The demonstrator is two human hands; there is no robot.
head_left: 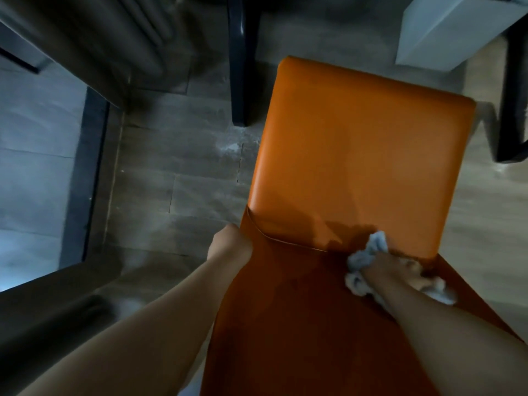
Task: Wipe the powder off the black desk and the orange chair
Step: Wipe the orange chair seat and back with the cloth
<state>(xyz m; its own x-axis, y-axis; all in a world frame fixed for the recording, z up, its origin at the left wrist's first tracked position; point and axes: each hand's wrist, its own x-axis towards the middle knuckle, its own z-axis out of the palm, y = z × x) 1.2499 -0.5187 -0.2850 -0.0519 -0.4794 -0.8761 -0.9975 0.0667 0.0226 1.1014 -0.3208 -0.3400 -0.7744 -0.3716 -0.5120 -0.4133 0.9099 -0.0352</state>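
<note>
Where the task's thing is concerned, item one is the orange chair (357,144), which fills the middle and right of the view with its long axis running away from the person and leaning slightly right. It shows as a dark near panel and a brighter far panel that meet at a curved seam. Item two is the right hand (400,274), whose fingers are curled tight round a bunched pale cloth (368,252), pressing it onto the chair at the right end of that seam. The bright panel lies straight ahead of these fingers, so any forward stroke would probably fall to this hand, the nearer one. Item three is the left hand (231,241), which holds the chair's left edge at the seam; its fingers pass round the edge and out of sight. White powder (231,145) lies on the floor beside the chair, near a black leg (240,67). Whether any powder is on the orange surface cannot be made out. The desk top is not visible, the right hand is blurred, and the chair's near end is cut off.
</note>
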